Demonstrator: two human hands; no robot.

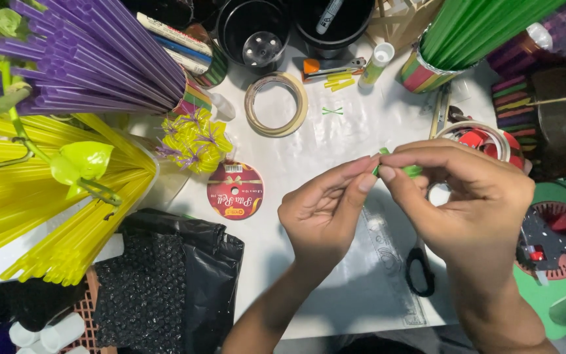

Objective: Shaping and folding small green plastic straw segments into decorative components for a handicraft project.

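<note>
I'm counting three big bundles of straws here: one purple (93, 56), one yellow (47, 210), one green (479, 26). I'm seeing two black pots (255, 29) up top, one roll of masking tape (276, 103), one red ribbon spool (235, 190), one glue stick (376, 64), one clear ruler (394, 269) and two hands, left (322, 213) and right (473, 196).

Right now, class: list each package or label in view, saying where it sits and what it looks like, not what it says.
Ribbon reel label: table centre-left, round, red with gold bow.
Glue stick: top centre, upright white-and-green tube.
Striped can wrap: top right, holding green straws, multicoloured bands.
Black bag: bottom left, crumpled plastic.
</note>
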